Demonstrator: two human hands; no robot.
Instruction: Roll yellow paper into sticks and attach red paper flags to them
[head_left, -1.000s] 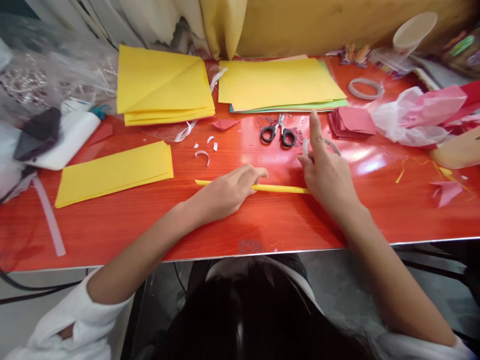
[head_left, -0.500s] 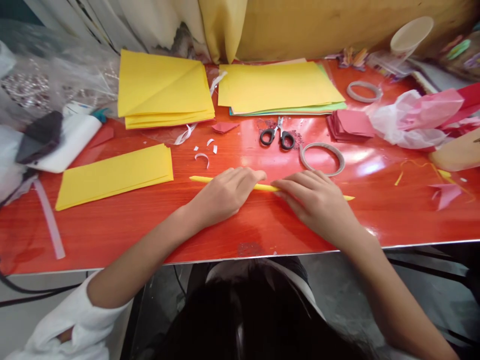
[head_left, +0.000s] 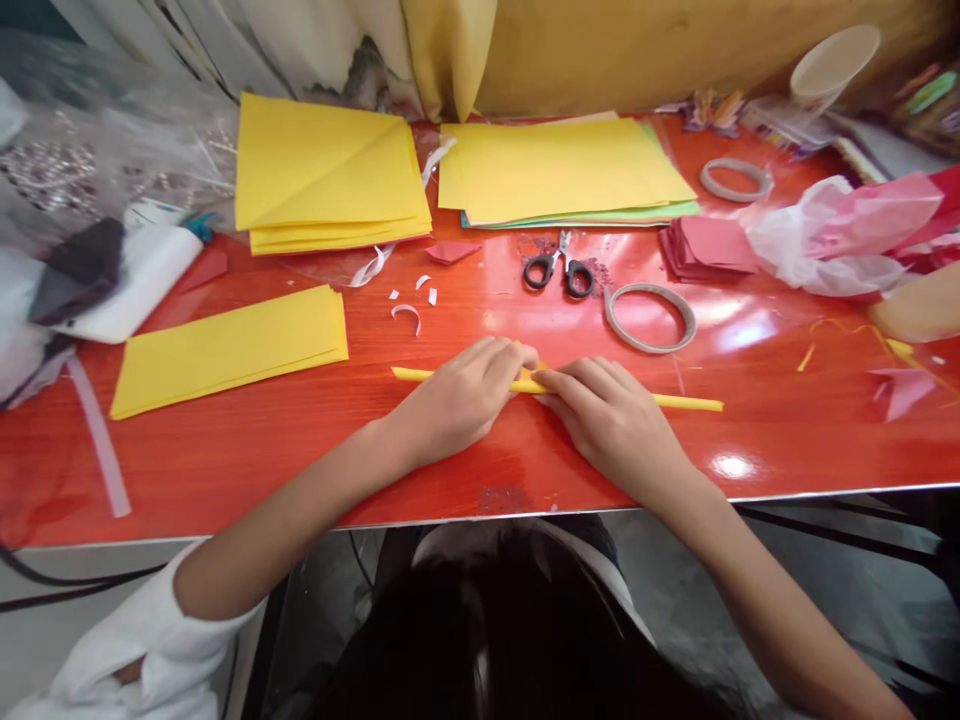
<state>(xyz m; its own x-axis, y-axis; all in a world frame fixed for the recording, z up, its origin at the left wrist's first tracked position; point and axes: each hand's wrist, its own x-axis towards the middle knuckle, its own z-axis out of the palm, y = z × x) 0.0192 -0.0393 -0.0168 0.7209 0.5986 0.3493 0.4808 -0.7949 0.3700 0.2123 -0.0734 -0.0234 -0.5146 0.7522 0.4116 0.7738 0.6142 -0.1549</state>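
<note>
Surrounding Items

Black-handled scissors point(head_left: 579, 280) lie with blades toward the rear. A stack of red paper point(head_left: 712, 248) sits beside crumpled pink and white sheeting point(head_left: 855, 235). A white cup point(head_left: 834, 64) is located at rear right; a clear bag point(head_left: 176, 140) occupies rear left. A yellow curtain point(head_left: 450, 50) hangs behind.

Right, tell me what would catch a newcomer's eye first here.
The glossy red table spanning the view, with large yellow-topped paper stacks along its back. Then the slender yellow roll across its front half, held by the left hand and right hand. Black-handled scissors lie beyond them.
</note>
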